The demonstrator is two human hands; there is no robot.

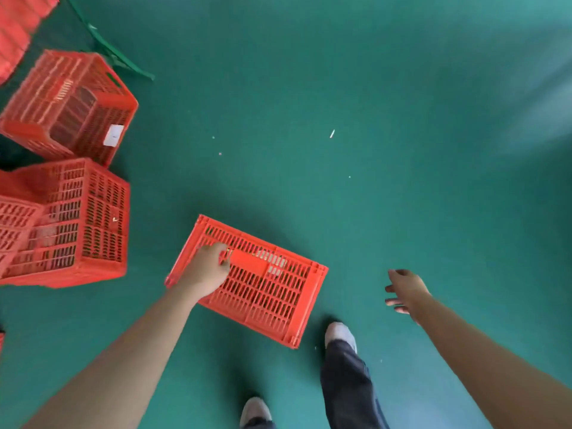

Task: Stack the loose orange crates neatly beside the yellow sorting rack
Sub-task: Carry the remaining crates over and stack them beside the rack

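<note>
Below, the left hand (208, 267) grips the orange crate (263, 286) while the right hand (405, 291) hangs open, fingers (392, 301) spread.

One orange crate (266, 283), slotted plastic, rectangular, with a solid panel and a handle slot in the side turned up toward the viewer. It hangs tilted above the green floor, held at that handle slot by the left hand (208, 267), whose fingers curl into the slot.

Second orange crate (72, 224) at left, on its side on the floor, lattice walls facing up and right; more orange lattice overlaps its left edge.

Third orange crate (69, 106) just behind it, also tipped over, with a white label on its right wall.
</note>
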